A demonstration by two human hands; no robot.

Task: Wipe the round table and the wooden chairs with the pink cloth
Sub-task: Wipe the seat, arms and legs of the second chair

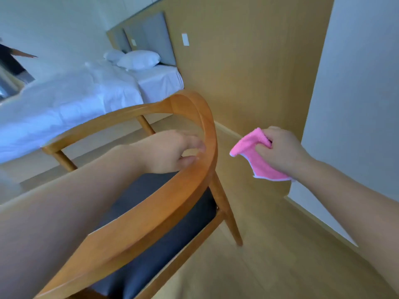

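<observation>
- Chair [194,175]: curved, smooth wooden back rail, dark padded seat, slim round legs, standing on pale wooden floor [280,255].
- Left hand [172,151]: fingers and thumb relaxed, spread against the rail's inner face.
- Right hand [278,149]: fingers curled round the bunched, fluffy pink cloth [254,154], white-edged, held right of the chair.
- Bed [75,100]: rumpled white bedding behind.

We see a white-sheeted bed [71,100], two pillows [139,59] by a grey headboard [155,37], a wood-panelled wall [248,72], pale wooden floor [280,244]
</observation>
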